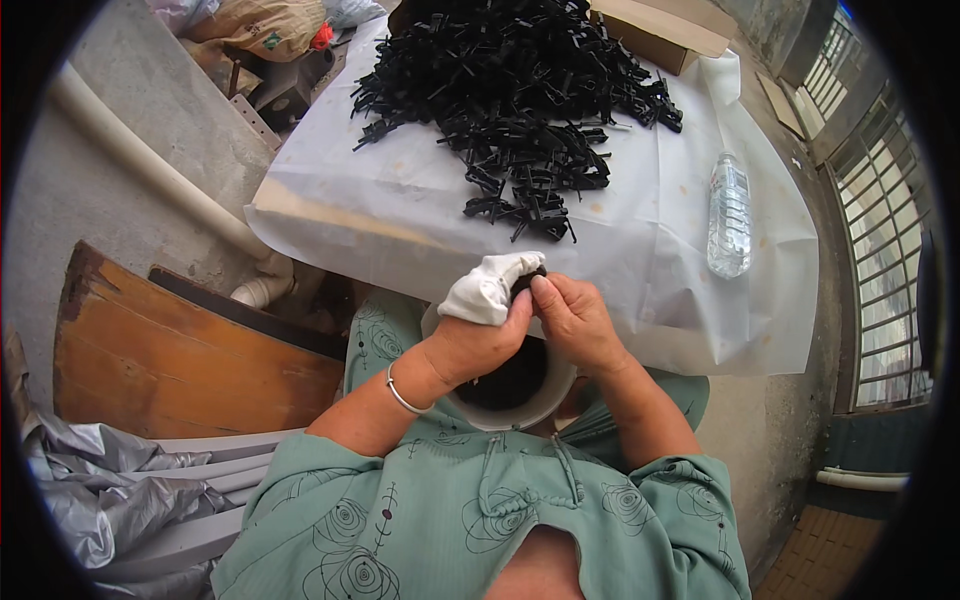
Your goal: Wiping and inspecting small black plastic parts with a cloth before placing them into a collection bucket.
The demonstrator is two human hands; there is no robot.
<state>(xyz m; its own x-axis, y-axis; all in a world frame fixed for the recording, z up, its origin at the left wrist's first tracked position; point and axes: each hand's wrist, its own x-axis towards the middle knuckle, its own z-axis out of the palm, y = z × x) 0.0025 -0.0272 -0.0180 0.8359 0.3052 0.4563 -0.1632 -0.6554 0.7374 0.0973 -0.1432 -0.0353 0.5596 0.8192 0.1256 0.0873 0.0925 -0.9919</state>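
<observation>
My left hand (480, 340), with a white cloth or glove (478, 292) over its fingers, is closed around a small black part (524, 282). From the other side my right hand (578, 318) pinches the same part between thumb and fingers. Both hands meet just above a pale bucket (540, 412) between my knees, its inside dark with what look like black pieces. Beyond the hands, a large heap of small black plastic parts (500, 90) lies on a table under a whitish plastic sheet (650, 250). The held part's exact shape is mostly hidden by my fingers.
A clear water bottle (730, 215) lies on the table's right side. Behind the heap sits a cardboard box (665, 30). To the left are a wooden board (180, 360), a thick pipe (150, 165) and silvery sheeting (90, 500). A barred window (885, 230) stands at right.
</observation>
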